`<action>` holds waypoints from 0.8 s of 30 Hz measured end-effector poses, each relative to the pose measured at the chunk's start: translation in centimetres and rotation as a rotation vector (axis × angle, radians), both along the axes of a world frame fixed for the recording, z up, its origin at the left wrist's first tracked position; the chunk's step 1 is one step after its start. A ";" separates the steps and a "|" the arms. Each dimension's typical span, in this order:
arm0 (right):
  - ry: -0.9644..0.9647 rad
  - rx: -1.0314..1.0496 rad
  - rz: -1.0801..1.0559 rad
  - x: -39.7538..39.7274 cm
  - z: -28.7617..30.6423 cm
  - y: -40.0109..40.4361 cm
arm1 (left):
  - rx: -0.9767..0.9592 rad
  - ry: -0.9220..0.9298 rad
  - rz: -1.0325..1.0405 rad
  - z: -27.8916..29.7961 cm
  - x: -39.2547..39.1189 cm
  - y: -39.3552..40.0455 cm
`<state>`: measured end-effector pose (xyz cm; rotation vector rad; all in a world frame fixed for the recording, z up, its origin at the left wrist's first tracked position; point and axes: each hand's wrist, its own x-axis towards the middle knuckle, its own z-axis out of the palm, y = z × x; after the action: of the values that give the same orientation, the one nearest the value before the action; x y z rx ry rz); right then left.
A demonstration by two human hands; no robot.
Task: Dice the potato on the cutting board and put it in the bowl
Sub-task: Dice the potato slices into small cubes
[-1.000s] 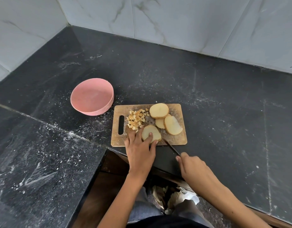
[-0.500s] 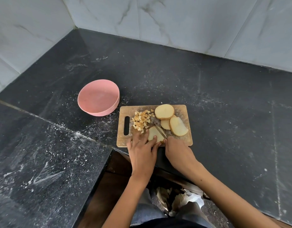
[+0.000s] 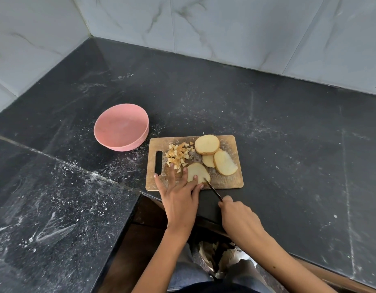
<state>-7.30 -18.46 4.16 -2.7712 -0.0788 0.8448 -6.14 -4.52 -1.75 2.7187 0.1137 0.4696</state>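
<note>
Left hand (image 3: 178, 195) lies flat with spread fingers on the cutting board's (image 3: 229, 182) near edge, fingertips pressing the nearest potato slice (image 3: 196, 171). Right hand (image 3: 238, 216) grips the knife (image 3: 213, 189), tip touching that slice. Dice (image 3: 178, 156) lie towards the board's left end, near the pink bowl (image 3: 121, 130).

A home kitchen: black stone countertop (image 3: 267, 134), marble-look wall tiles (image 3: 235, 28) from 10 to 2 o'clock.
</note>
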 end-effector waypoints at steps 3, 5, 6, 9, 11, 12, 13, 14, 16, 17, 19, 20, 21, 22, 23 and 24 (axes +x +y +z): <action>0.019 0.007 0.000 -1.0 0.1 -0.9 | -0.009 0.004 -0.009 -0.1 -0.1 0.0; 0.010 0.029 -0.009 -1.4 0.4 -1.4 | -0.017 0.001 -0.020 -0.2 -0.1 0.1; 0.001 0.046 -0.016 -1.5 0.6 -1.7 | -0.019 -0.002 -0.018 -0.2 -0.1 0.1; -0.070 0.124 -0.035 -1.2 1.6 -1.9 | -0.021 -0.010 -0.026 -0.4 -0.3 0.1; -0.119 0.180 -0.052 -0.3 1.9 -1.5 | -0.021 0.024 -0.030 -0.3 -0.6 0.1; -0.131 0.190 -0.059 0.3 1.9 -1.1 | -0.020 0.042 -0.031 -0.2 -0.7 0.1; -0.134 0.191 -0.069 0.9 1.7 -0.7 | -0.017 0.048 -0.030 -0.1 -0.7 0.1; -0.132 0.191 -0.079 1.6 1.4 -0.3 | -0.014 0.043 -0.029 0.0 -0.7 0.1; -0.126 0.187 -0.080 2.6 0.6 0.4 | -0.018 0.012 -0.022 0.0 -0.6 0.3; -0.129 0.183 -0.076 2.9 0.2 0.8 | -0.034 0.005 -0.014 0.0 -0.6 0.3; -0.135 0.187 -0.074 3.3 -0.5 1.4 | -0.088 0.020 0.000 0.0 -0.5 0.4; -0.134 0.190 -0.075 3.4 -0.7 1.7 | -0.104 0.028 0.005 0.0 -0.5 0.5; -0.131 0.191 -0.079 3.4 -0.9 2.0 | -0.113 0.033 0.010 0.0 -0.5 0.5; -0.127 0.187 -0.084 3.5 -0.9 2.2 | -0.119 0.032 0.012 0.0 -0.5 0.5; -0.125 0.183 -0.086 3.5 -0.9 2.4 | -0.121 0.026 0.013 0.0 -0.5 0.6; -0.126 0.181 -0.085 3.5 -0.9 2.5 | -0.119 0.022 0.013 0.1 -0.5 0.6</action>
<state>-3.78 -15.92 3.28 -2.6340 -0.0559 0.6091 -6.62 -3.91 -1.69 2.6082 0.1596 0.4232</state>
